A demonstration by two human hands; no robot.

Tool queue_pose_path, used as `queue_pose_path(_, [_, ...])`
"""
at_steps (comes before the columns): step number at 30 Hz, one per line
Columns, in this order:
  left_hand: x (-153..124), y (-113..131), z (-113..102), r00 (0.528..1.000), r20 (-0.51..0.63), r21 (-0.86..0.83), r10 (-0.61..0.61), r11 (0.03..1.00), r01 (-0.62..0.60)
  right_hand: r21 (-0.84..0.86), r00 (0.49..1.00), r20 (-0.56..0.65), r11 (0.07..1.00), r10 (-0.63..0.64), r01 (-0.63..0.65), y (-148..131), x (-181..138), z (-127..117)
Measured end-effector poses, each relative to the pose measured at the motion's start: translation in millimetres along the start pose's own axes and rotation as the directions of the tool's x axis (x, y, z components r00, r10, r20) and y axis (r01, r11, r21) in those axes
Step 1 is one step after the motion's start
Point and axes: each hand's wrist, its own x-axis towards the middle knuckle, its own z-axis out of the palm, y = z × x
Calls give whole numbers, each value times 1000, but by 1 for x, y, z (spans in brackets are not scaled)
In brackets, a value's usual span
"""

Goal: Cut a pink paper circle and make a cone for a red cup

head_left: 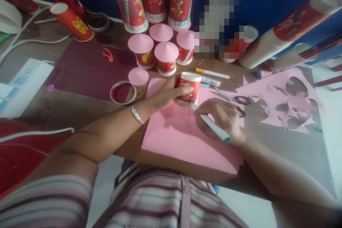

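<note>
My left hand is wrapped round a red paper cup with a white rim and a gold pattern, its thumb across the front. A white marker with a teal end is gripped in my right hand. The marker's tip meets or nearly touches the lower part of the cup; I cannot tell which. Both hands are over a pink paper sheet, which bears a faint curved line. Scissors with dark handles lie just beyond my right hand.
Several red cups with pink cone tops stand at the back. A tape roll and a pink cone lie left of the sheet. Right are cut pink scraps and a long tube. A yellow marker lies behind the scissors.
</note>
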Motion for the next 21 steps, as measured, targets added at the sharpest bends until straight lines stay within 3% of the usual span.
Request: queue_pose_path(21, [1,2,1,1000,16,-64,21,998,-20,-27,997,-71,1000,-11,9,-3,2,-2])
